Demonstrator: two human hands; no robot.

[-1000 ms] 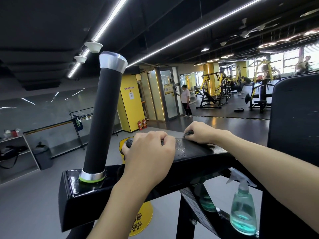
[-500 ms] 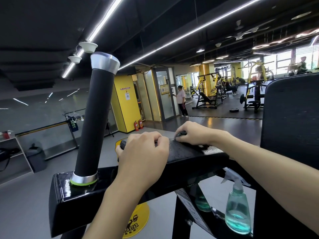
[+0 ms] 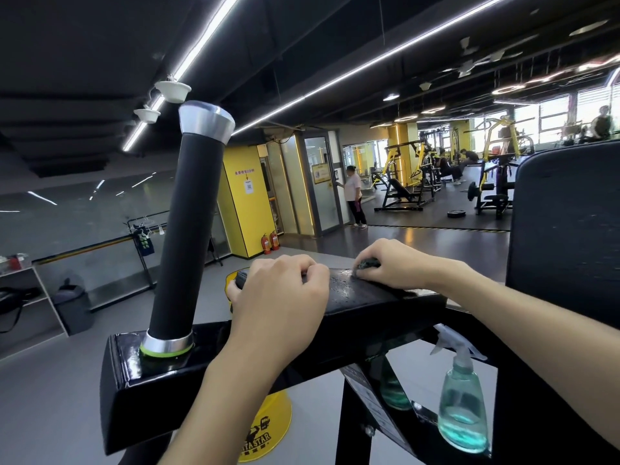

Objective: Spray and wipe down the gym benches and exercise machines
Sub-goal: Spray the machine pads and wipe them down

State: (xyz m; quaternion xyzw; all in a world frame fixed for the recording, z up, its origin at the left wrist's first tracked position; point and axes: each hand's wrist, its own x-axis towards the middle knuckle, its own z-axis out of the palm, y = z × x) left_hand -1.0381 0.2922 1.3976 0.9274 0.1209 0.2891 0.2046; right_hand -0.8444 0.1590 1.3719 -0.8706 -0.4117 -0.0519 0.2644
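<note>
Barely anything has shifted since half a second ago: my left hand (image 3: 280, 297) curls over the pad (image 3: 355, 293) at its near end, I judge to steady it, while my right hand (image 3: 392, 263) pinches a dark cloth (image 3: 369, 264) against the wet top. At lower right the spray bottle (image 3: 462, 407) stands parked within reach below the pad. Grey floor (image 3: 50, 397) spreads at left, and yellow machines (image 3: 412, 182) fill the upper right.

My cloth (image 3: 368, 263): only a dark scrap shows, the rest is bunched under the fingers of my right hand (image 3: 392, 266). The arm pad (image 3: 369, 293): far rounded end mostly covered by my left hand (image 3: 278, 297); the back pad (image 3: 567, 236) is cut off by the right edge. The floor sign (image 3: 268, 427): partly hidden behind the machine frame (image 3: 161, 374); the notice (image 3: 248, 186) on the yellow pillar (image 3: 241, 216) is too small to read.
</note>
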